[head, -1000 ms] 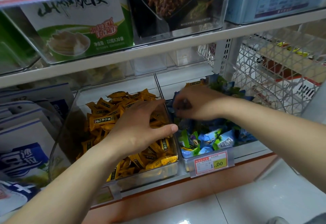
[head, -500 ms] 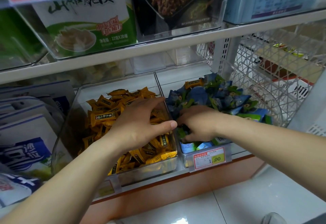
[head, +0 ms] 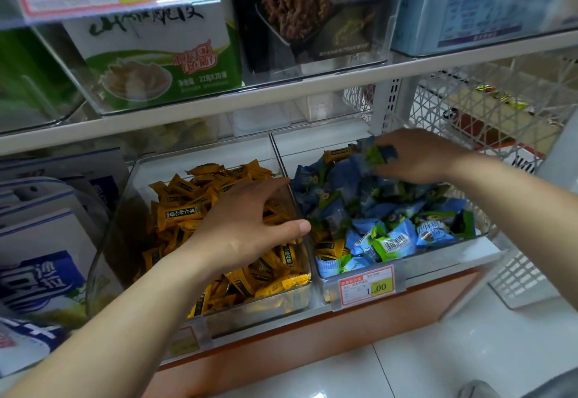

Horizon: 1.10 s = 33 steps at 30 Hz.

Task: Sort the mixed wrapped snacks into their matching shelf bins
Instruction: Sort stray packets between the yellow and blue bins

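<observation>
Two clear bins stand side by side on the lower shelf. The left bin [head: 108, 241] is full of yellow wrapped snacks [head: 184, 209]. My left hand [head: 250, 225] rests flat on them, fingers spread, thumb by the divider. The right bin [head: 444, 249] holds blue and green wrapped snacks [head: 391, 241]. At its back, my right hand [head: 419, 156] pinches a green and blue snack [head: 380, 155]. One stray yellow snack [head: 339, 152] lies at the back of the right bin, and another yellow snack [head: 330, 245] lies at its front left corner.
A price tag [head: 366, 286] hangs on the right bin's front. An upper shelf [head: 281, 100] with boxed goods sits close above the bins. A white wire basket [head: 488, 109] stands to the right, and blue and white cartons [head: 40, 241] to the left. Tiled floor lies below.
My right hand has moved from the front of the right bin to its back and now pinches a green and blue snack. My left hand has stayed on the yellow snacks.
</observation>
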{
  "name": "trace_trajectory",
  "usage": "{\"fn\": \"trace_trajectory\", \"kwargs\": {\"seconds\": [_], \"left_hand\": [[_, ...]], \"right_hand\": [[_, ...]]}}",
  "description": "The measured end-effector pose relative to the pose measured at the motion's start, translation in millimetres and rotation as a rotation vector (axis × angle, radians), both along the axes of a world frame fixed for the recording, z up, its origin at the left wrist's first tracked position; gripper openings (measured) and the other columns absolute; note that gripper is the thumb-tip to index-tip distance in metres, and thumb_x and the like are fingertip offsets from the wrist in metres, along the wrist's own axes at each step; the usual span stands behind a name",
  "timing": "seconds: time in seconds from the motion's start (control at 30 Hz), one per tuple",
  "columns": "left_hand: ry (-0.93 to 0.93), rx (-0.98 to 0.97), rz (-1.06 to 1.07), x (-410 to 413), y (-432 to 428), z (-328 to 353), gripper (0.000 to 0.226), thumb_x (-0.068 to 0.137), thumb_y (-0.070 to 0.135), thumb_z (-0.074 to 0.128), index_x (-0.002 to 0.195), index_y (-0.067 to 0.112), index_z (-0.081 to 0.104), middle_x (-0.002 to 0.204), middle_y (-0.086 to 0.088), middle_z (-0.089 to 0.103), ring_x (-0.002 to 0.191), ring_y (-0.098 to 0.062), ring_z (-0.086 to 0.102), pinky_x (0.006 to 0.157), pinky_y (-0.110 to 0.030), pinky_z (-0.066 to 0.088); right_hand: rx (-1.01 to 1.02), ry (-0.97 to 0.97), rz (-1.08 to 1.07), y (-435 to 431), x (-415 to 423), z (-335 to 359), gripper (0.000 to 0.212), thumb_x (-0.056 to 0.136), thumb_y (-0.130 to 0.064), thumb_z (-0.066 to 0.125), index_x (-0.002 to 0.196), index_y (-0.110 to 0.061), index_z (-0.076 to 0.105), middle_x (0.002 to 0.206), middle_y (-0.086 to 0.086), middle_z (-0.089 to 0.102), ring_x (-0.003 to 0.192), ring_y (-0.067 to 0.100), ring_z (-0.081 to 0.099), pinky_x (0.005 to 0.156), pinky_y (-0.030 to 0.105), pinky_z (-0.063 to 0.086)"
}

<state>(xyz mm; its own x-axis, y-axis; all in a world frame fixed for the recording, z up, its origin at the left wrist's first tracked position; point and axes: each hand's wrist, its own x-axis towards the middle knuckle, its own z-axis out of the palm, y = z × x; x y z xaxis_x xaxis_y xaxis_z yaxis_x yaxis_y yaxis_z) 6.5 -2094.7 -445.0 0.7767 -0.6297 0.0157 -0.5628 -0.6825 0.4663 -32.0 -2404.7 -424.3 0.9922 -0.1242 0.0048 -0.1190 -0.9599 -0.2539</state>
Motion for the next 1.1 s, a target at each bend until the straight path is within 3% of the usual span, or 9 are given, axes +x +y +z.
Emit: {"fn": "trace_trajectory", "kwargs": {"seconds": [0.1,0.2,0.3,0.37,0.47,0.63,0.73,0.93,1.1], "left_hand": [[-0.005,-0.006,-0.002,1,0,-1,0.093,0.061,0.088,0.045,0.145,0.051,0.03,0.15,0.013,0.04,0.136,-0.013,0.037,0.1,-0.028,0.034],[-0.011,-0.001,-0.008,1,-1,-1,0.093,0.062,0.088,0.047,0.145,0.05,0.03,0.15,0.013,0.04,0.136,-0.013,0.037,0.098,-0.027,0.032],[0.001,-0.01,-0.007,1,-1,0,0.095,0.061,0.088,0.046,0.146,0.048,0.031,0.15,0.012,0.041,0.136,-0.013,0.037,0.1,-0.028,0.033],[-0.001,-0.018,-0.01,0,-1,1,0.093,0.062,0.087,0.048,0.146,0.047,0.032,0.148,0.012,0.043,0.136,-0.012,0.037,0.1,-0.027,0.033],[-0.012,-0.027,-0.016,0,-1,0,0.087,0.069,0.082,0.054,0.146,0.047,0.032,0.148,0.012,0.043,0.136,-0.013,0.036,0.098,-0.026,0.031],[-0.018,-0.031,-0.021,1,-2,1,0.087,0.069,0.08,0.056,0.146,0.046,0.034,0.149,0.011,0.043,0.137,-0.014,0.036,0.099,-0.028,0.033],[-0.011,-0.08,-0.007,-2,-4,6,0.085,0.07,0.078,0.059,0.145,0.043,0.037,0.149,0.011,0.043,0.137,-0.015,0.039,0.103,-0.031,0.037],[-0.275,-0.404,-0.037,-27,-18,26,0.064,0.083,0.051,0.07,0.141,0.042,0.043,0.137,0.011,0.056,0.123,-0.007,0.051,0.103,-0.03,0.045],[-0.239,-0.59,0.039,-36,-10,37,0.028,0.079,0.044,0.077,0.1,0.039,0.06,0.085,0.018,0.067,0.081,0.005,0.063,0.065,-0.008,0.047]], "right_hand": [[-0.138,0.26,-0.004,-1,3,5,0.068,0.073,-0.077,0.059,0.128,-0.035,0.058,0.099,-0.001,0.052,0.11,0.029,0.05,0.094,0.039,0.045],[-0.158,0.177,0.024,9,18,12,0.078,0.06,-0.089,0.051,0.114,-0.033,0.064,0.098,-0.004,0.053,0.11,0.026,0.048,0.097,0.043,0.045],[0.033,-0.111,0.067,24,52,2,0.042,0.089,-0.051,0.057,0.116,-0.021,0.067,0.123,0.003,0.063,0.115,0.023,0.057,0.092,0.032,0.043],[0.047,-0.04,0.064,30,75,-10,0.033,0.096,-0.031,0.056,0.126,-0.017,0.062,0.132,0.006,0.059,0.118,0.025,0.055,0.097,0.034,0.044],[-0.126,0.124,-0.014,29,96,-25,0.036,0.094,-0.035,0.06,0.127,-0.02,0.059,0.13,0.006,0.059,0.115,0.028,0.054,0.1,0.042,0.043],[-0.236,-0.131,-0.049,30,86,-21,0.027,0.087,-0.039,0.068,0.112,-0.029,0.064,0.114,-0.003,0.065,0.107,0.021,0.057,0.098,0.041,0.035],[0.251,-0.28,-0.022,44,48,-5,0.023,0.088,-0.043,0.068,0.107,-0.03,0.066,0.1,-0.009,0.068,0.089,0.01,0.063,0.078,0.028,0.047],[1.047,-0.248,0.125,99,-32,17,0.012,0.091,-0.015,0.067,0.102,-0.021,0.071,0.093,0.0,0.076,0.088,0.017,0.072,0.074,0.031,0.058],[1.304,-0.237,0.056,122,-50,24,0.013,0.096,-0.021,0.062,0.101,-0.009,0.066,0.092,0.009,0.073,0.082,0.02,0.071,0.07,0.03,0.055]]}}
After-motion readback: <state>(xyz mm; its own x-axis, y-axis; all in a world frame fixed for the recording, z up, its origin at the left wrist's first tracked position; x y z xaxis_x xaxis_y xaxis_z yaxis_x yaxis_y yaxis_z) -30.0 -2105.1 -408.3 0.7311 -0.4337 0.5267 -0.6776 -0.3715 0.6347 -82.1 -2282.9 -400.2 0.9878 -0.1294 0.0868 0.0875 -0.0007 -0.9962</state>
